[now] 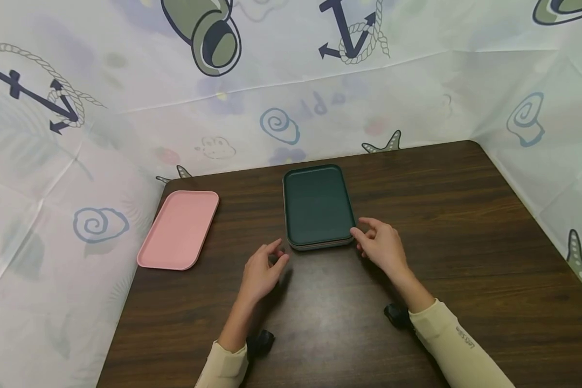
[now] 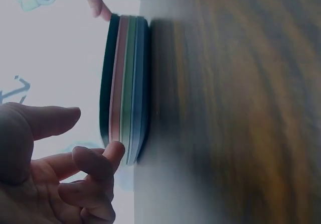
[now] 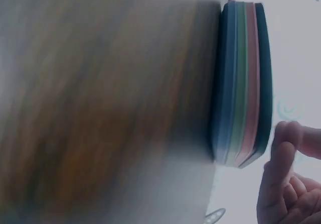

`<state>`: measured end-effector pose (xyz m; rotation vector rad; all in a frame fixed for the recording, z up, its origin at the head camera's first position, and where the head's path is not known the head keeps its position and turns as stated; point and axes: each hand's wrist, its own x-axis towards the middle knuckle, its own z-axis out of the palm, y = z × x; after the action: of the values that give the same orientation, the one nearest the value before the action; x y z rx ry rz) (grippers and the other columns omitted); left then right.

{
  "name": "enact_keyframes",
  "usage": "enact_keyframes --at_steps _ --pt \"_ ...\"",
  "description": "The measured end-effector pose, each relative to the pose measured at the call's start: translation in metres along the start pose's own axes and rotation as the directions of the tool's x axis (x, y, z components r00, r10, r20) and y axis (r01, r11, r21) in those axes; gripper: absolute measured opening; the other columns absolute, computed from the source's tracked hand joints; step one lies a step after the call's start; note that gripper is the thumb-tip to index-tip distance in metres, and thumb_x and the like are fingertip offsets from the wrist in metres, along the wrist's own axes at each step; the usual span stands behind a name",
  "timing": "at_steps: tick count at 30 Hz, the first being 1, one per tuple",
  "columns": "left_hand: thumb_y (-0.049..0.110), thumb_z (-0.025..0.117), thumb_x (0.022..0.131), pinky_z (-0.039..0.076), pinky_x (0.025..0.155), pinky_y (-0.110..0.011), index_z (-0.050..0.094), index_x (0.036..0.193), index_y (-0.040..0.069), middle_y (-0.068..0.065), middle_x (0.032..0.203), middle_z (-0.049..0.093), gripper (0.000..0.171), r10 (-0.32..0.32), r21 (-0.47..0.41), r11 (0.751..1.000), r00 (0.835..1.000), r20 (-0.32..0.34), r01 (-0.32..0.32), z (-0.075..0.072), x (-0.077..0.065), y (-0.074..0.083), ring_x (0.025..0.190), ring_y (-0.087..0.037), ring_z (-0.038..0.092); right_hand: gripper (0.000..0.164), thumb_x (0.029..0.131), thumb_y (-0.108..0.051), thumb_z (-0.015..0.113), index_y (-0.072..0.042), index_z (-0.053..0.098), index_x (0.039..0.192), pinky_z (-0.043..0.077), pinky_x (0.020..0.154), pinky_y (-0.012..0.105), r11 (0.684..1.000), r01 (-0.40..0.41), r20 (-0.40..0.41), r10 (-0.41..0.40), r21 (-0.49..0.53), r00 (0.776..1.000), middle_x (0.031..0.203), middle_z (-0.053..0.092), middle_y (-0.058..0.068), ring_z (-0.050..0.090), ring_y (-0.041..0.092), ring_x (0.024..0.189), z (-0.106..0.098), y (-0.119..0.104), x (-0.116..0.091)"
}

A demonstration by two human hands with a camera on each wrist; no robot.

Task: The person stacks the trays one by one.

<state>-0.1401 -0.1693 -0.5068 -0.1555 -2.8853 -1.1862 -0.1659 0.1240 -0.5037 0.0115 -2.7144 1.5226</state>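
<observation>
A stack of rounded rectangular trays lies on the table, with a dark green tray (image 1: 318, 205) on top. Under it, in the left wrist view, show the edges of a pink tray (image 2: 118, 78), a light green tray (image 2: 128, 83) and blue layers (image 2: 140, 83). My left hand (image 1: 263, 269) hovers just off the stack's near left corner, thumb and fingers spread apart and holding nothing. At the near right corner is my right hand (image 1: 382, 245), its thumb and finger tips right at the dark green tray's rim, the other fingers loosely bent.
A separate pink tray (image 1: 179, 230) lies at the table's left edge. The dark wood table (image 1: 465, 226) has rounded far corners. Behind and beside it hangs a patterned white cloth (image 1: 281, 81). Both wrists wear a small black device.
</observation>
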Motion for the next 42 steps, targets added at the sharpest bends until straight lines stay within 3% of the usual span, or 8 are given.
enact_keyframes --at_steps 5,10,13,19,25,29,34,42 --pt "0.026 0.066 0.095 0.039 0.048 -0.028 0.058 0.136 0.010 0.001 0.105 0.064 0.046 -0.053 -0.060 0.997 0.998 -0.025 0.051 -0.013 -0.016 -0.011 0.049 -0.011 0.048 0.042 0.095 -0.034 0.066 -0.006 0.063 0.127 0.040 0.042 0.029 0.993 0.096 -0.014 -0.095 0.063 0.995 0.060 0.065 0.009 0.058 0.021 0.046 0.012 -0.016 -0.008" --pt "0.026 0.065 0.096 0.036 0.046 -0.027 0.059 0.135 0.010 -0.003 0.107 0.065 0.043 -0.123 -0.084 0.990 0.990 -0.073 0.117 -0.032 -0.032 -0.025 0.049 -0.012 0.044 0.037 0.095 -0.032 0.066 -0.005 0.067 0.119 0.045 0.045 0.029 0.973 0.099 0.165 -0.136 0.210 0.977 0.064 0.066 0.010 0.060 0.022 0.049 0.037 -0.037 -0.020" --pt "0.028 0.063 0.097 0.037 0.046 -0.026 0.058 0.135 0.009 -0.006 0.109 0.065 0.043 -0.159 -0.097 0.984 0.982 -0.105 0.149 -0.045 -0.041 -0.035 0.049 -0.011 0.043 0.036 0.095 -0.033 0.065 -0.007 0.067 0.119 0.048 0.045 0.032 0.964 0.068 0.310 -0.149 0.258 0.939 0.068 0.067 0.008 0.062 0.022 0.052 0.055 -0.047 -0.026" --pt "0.032 0.059 0.099 0.037 0.046 -0.026 0.056 0.137 0.008 -0.013 0.114 0.065 0.045 -0.242 -0.083 0.970 0.950 -0.196 0.230 -0.077 -0.059 -0.063 0.049 -0.009 0.043 0.043 0.098 -0.031 0.062 -0.003 0.061 0.130 0.053 0.050 0.043 0.956 0.038 0.537 -0.195 0.290 0.821 0.074 0.070 0.008 0.066 0.026 0.057 0.086 -0.054 -0.031" --pt "0.036 0.054 0.100 0.039 0.050 -0.029 0.056 0.138 0.010 -0.013 0.117 0.063 0.046 -0.344 -0.053 0.938 0.893 -0.290 0.343 -0.108 -0.069 -0.087 0.057 -0.015 0.048 0.045 0.098 -0.026 0.062 0.002 0.057 0.133 0.054 0.050 0.037 0.949 -0.007 0.590 -0.191 0.316 0.784 0.077 0.072 0.009 0.067 0.022 0.058 0.112 -0.061 -0.028" --pt "0.038 0.049 0.101 0.043 0.069 -0.043 0.053 0.140 0.008 -0.018 0.121 0.061 0.049 -0.400 0.012 0.905 0.862 -0.312 0.424 -0.128 -0.072 -0.101 0.080 -0.030 0.056 0.048 0.098 -0.025 0.061 0.003 0.053 0.138 0.054 0.051 0.034 0.942 -0.050 0.619 -0.178 0.332 0.765 0.080 0.073 0.010 0.068 0.023 0.061 0.128 -0.065 -0.024" --pt "0.043 0.044 0.102 0.035 0.091 -0.063 0.044 0.144 0.001 -0.026 0.129 0.056 0.059 -0.466 0.108 0.855 0.843 -0.270 0.508 -0.155 -0.074 -0.119 0.109 -0.047 0.052 0.051 0.098 -0.025 0.061 0.002 0.050 0.140 0.054 0.051 0.032 0.928 -0.120 0.637 -0.144 0.352 0.758 0.083 0.073 0.010 0.070 0.025 0.066 0.148 -0.069 -0.019" --pt "0.044 0.042 0.101 0.038 0.093 -0.060 0.040 0.142 -0.009 -0.034 0.129 0.052 0.066 -0.500 0.221 0.805 0.830 -0.246 0.551 -0.195 -0.058 -0.152 0.116 -0.052 0.048 0.052 0.098 -0.027 0.062 0.000 0.050 0.141 0.055 0.052 0.033 0.911 -0.217 0.677 -0.087 0.351 0.731 0.086 0.073 0.012 0.071 0.028 0.070 0.171 -0.080 -0.011"
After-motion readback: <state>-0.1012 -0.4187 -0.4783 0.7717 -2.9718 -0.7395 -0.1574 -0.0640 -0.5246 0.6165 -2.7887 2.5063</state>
